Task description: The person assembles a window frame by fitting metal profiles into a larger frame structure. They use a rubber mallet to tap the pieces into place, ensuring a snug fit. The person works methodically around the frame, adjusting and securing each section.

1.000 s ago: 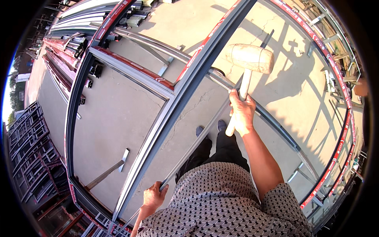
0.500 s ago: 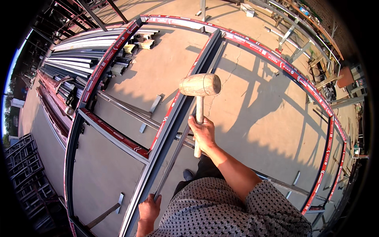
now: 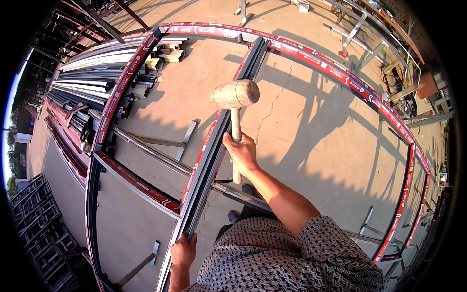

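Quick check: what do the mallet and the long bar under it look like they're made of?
The mallet looks like bare, unvarnished wood: pale tan head and handle, matte, held in the right hand. The long bar seems to be dark grey metal, probably aluminium: straight, ridged, with a dull sheen and red protective film along one edge. The left hand grips its near end.

Protective film strips [image 3: 340, 73], red with white markings, ran along the metal frame bars [image 3: 214, 146]: top arc, right edge, centre bar, left crossbar.
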Demonstrator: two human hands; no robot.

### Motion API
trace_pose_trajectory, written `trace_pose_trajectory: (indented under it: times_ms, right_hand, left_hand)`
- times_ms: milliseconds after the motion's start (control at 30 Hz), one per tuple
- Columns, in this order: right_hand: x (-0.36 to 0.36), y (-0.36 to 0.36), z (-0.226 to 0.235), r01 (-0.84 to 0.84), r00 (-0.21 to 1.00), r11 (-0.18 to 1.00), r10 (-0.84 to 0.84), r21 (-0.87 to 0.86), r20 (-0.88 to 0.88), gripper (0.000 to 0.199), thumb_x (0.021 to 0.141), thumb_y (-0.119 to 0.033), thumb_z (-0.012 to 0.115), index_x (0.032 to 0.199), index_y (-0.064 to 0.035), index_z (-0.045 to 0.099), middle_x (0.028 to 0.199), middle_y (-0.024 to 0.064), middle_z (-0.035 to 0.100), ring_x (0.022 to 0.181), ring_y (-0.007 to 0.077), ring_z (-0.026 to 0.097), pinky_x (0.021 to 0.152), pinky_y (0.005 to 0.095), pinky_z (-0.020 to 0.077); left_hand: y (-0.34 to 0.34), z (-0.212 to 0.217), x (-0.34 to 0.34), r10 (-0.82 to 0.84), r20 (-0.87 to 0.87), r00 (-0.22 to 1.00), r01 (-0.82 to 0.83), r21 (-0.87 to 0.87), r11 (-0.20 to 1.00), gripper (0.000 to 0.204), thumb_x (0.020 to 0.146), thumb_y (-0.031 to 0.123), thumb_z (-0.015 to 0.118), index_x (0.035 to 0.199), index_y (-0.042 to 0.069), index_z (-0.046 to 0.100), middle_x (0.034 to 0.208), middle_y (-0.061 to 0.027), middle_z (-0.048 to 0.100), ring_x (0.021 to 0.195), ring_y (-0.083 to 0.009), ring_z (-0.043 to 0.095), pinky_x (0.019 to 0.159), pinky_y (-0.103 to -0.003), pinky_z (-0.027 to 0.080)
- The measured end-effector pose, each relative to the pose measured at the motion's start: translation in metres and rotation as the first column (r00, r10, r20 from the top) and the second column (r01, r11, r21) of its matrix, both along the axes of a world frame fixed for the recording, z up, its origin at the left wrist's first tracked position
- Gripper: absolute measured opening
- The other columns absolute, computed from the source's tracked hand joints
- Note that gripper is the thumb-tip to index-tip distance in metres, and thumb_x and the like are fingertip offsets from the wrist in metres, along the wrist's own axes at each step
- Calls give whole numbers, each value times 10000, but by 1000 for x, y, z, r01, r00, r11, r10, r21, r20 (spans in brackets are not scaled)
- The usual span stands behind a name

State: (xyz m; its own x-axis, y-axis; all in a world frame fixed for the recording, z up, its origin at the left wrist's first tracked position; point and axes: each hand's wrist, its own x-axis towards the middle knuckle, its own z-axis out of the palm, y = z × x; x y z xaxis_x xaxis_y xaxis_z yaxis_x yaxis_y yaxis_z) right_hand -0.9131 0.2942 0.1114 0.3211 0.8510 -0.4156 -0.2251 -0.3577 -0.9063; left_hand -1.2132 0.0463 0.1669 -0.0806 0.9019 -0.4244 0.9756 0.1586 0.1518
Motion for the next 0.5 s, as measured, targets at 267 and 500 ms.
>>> trace_pose_trajectory:
  times_ms: [267, 500]
  right_hand:
    - [6, 20, 1, -10, 1000, 1000, 11, -28, 18, 444, 973, -376, 823, 770, -94, 548, 610, -27, 551, 489, 71, 507, 425, 306, 447]
    - [10, 27, -5, -16, 1000, 1000, 16, -3, 21, 438, 975, -379, 812, 774, -90, 551, 620, -21, 569, 499, 78, 525, 439, 314, 465]
  left_hand:
    - [21, 4, 11, 73, 18, 997, -71, -88, 994, 424, 1047, 456, 654, 1039, 35, 696, 840, -289, 737, 805, -519, 720, 738, -595, 577]
    - [32, 5, 15, 98, 38, 994, -95, -74, 993, 408, 1044, 442, 672, 1152, 49, 666, 888, -270, 758, 839, -503, 731, 764, -583, 580]
